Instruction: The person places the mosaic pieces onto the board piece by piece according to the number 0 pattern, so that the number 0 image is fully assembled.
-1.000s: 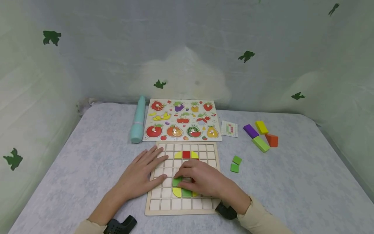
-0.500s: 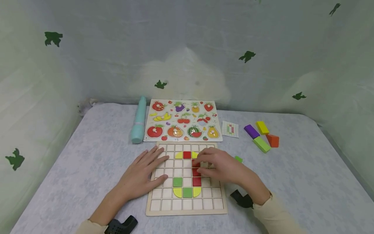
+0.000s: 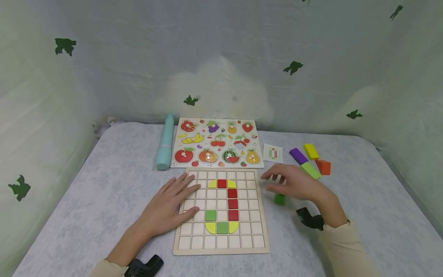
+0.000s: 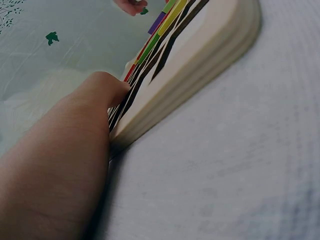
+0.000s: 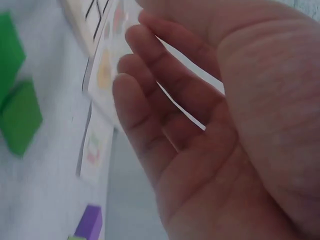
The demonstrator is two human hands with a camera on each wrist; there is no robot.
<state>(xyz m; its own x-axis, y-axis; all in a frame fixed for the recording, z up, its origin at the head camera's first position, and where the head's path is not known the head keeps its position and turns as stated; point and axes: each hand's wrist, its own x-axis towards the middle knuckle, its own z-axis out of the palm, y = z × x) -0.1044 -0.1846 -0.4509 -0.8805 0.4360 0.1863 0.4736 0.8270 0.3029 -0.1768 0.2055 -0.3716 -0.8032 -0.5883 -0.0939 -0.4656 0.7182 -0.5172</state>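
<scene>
A wooden grid board (image 3: 221, 252) lies at the middle of the table, holding square and quarter-round tiles in a ring-like pattern. Red tiles (image 3: 233, 204) run down its right side, yellow quarter-rounds (image 3: 210, 228) sit at the corners, and green squares (image 3: 210, 215) are at the lower left. My left hand (image 3: 169, 204) rests flat with spread fingers on the board's left edge. Right of the board, my right hand (image 3: 294, 182) hovers with loosely bent fingers and holds nothing. Partly beneath it lie loose green tiles (image 3: 279, 199); in the right wrist view a green tile (image 5: 22, 119) shows beside the fingers.
Behind the board lies a fruit knob puzzle (image 3: 223, 142), with a teal tapered cylinder (image 3: 164, 144) to its left and a small pattern card (image 3: 273, 153) to its right. Purple (image 3: 298, 156), yellow (image 3: 310, 151), orange (image 3: 323, 167) and light green (image 3: 310, 171) blocks lie at the right.
My right hand has left the green tile at the board's lower left and moved right, off the board to above the loose green tiles. The left hand has stayed in place.
</scene>
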